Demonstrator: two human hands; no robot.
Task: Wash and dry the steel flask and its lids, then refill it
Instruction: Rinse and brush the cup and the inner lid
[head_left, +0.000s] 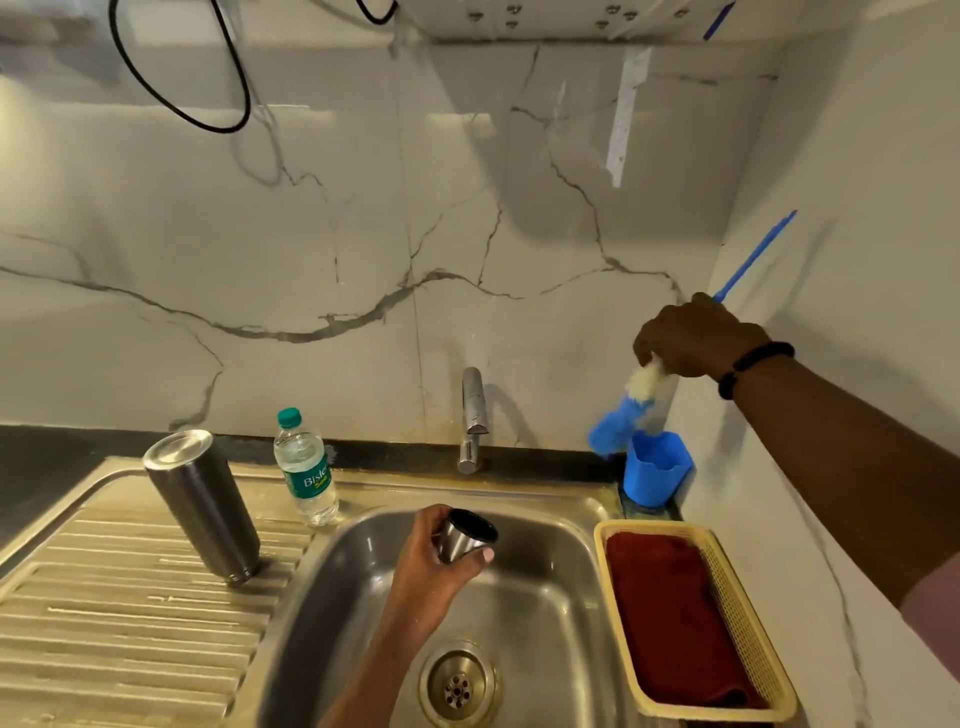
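Note:
The steel flask (202, 501) stands upside down on the ribbed drainboard (119, 613), left of the sink. Over the sink basin (550, 623), my left hand (431, 564) grips a small steel lid (465, 535) shaped like a cup, its dark opening facing up and to the right. At the back right, my right hand (693, 338) holds a blue bottle brush (623, 415) by its handle. The brush's white and blue head hangs just above a blue holder cup (654, 470). The thin blue handle (756, 257) sticks up behind the hand.
A small plastic water bottle (306, 470) with a green cap stands behind the sink's left corner. A steel tap (474, 415) rises at the back. A yellow basket (748, 623) holding a red cloth (670, 613) sits to the right of the sink. The drain (457, 686) is in the basin's front.

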